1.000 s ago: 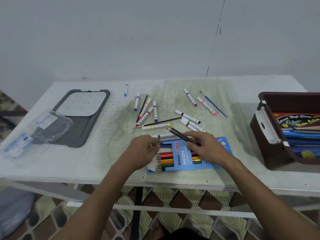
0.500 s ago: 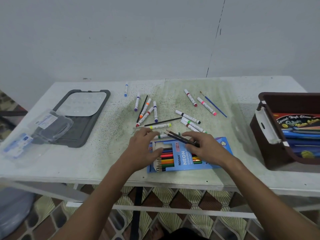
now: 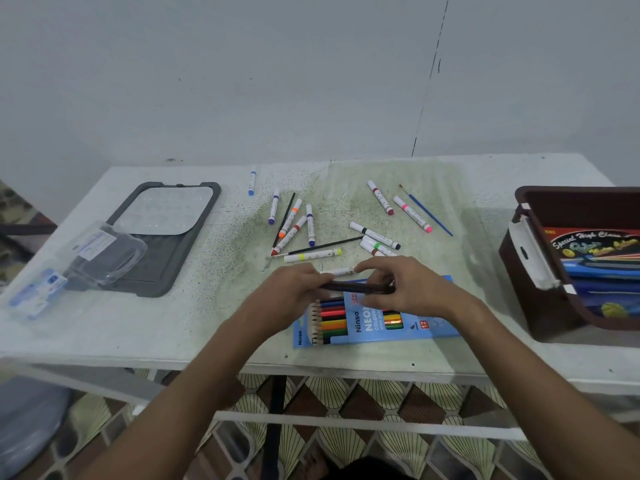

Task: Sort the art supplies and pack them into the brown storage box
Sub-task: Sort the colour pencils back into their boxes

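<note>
A blue colour-pencil pack (image 3: 367, 322) lies near the table's front edge with several pencils showing in it. Just above it my left hand (image 3: 294, 292) and my right hand (image 3: 405, 289) hold a small bundle of dark pencils (image 3: 356, 287) level between them, one hand at each end. Several white markers (image 3: 313, 255) and thin brushes (image 3: 325, 245) lie scattered behind the hands. The brown storage box (image 3: 530, 258) stands at the right edge, with colourful packs inside.
A grey tray (image 3: 173, 268) with a white palette sits at the left, a clear plastic case (image 3: 100, 254) beside it. A blue-handled brush (image 3: 429, 213) and two markers lie toward the back right. The wall is close behind the table.
The dark pencils went from slanting in my right hand alone to lying level. My left hand came off the pack and took their left end.
</note>
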The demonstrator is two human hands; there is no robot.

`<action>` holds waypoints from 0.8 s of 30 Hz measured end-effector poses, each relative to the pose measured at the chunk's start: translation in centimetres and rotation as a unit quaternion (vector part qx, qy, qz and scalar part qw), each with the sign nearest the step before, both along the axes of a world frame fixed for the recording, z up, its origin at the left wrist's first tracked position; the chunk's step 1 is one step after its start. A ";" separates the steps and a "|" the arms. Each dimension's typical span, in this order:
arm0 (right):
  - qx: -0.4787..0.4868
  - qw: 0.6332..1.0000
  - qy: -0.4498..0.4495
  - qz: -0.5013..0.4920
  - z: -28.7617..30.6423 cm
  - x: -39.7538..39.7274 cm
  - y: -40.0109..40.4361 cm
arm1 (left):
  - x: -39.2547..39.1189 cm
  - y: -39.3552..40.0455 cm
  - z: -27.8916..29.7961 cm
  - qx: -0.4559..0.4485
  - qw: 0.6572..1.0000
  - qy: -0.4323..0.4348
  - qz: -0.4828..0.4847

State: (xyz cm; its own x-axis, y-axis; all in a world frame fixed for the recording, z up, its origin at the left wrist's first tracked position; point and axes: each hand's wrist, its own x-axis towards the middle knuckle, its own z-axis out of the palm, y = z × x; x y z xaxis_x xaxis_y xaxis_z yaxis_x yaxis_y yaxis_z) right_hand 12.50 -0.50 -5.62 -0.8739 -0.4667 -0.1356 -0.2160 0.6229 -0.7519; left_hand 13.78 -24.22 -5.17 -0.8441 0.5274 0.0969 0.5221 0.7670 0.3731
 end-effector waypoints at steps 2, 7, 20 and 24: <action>0.012 0.999 0.027 -0.021 -0.4 0.4 0.1 | 0.2 -1.9 -0.1 0.022 0.998 -0.021 0.046; 0.072 0.995 0.065 -0.002 -2.1 1.2 0.1 | 0.9 -6.8 -0.5 0.030 0.988 -0.064 0.139; 0.126 0.988 0.081 0.033 -3.1 1.3 0.1 | 0.2 -7.7 -1.1 0.036 0.963 -0.136 0.231; 0.124 0.988 0.080 0.040 -3.1 1.3 0.0 | -0.7 -6.1 -0.7 0.002 0.972 -0.133 0.191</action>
